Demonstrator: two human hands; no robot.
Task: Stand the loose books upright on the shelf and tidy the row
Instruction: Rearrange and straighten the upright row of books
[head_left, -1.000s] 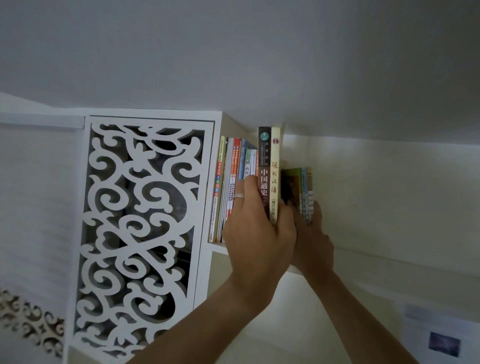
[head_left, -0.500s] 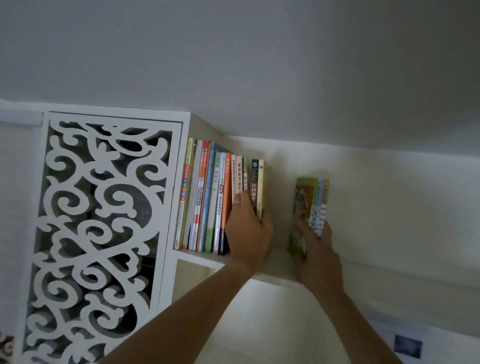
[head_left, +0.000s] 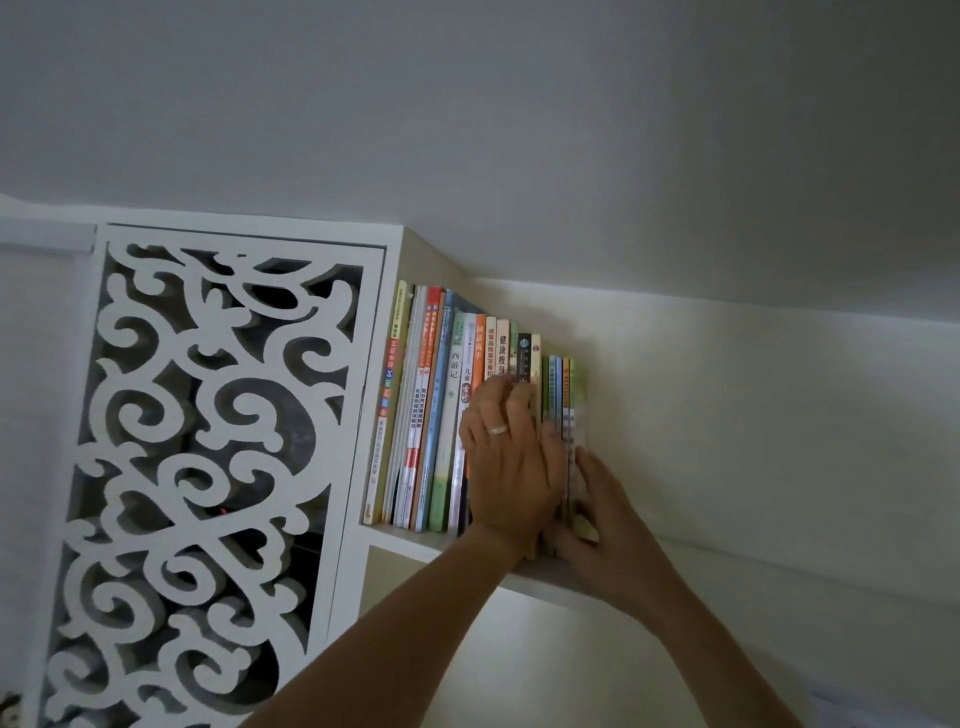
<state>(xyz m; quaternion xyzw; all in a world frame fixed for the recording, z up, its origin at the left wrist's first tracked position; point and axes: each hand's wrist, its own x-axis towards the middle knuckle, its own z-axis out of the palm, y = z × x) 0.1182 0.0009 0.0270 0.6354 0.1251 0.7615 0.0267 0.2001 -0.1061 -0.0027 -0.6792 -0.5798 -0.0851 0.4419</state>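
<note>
A: Hands? 
B: Left hand (head_left: 506, 467), fingers together and curled over spines mid-row. Right hand (head_left: 597, 512) grips the small books (head_left: 563, 395) at the row's right end.

A: Row? 
B: Upright on the shelf (head_left: 410, 543), against its left wall beside the fretwork panel (head_left: 208, 467).

Green-white book spine (head_left: 454, 364) reads 西游记; cream spine (head_left: 502, 347) 健康.
</note>
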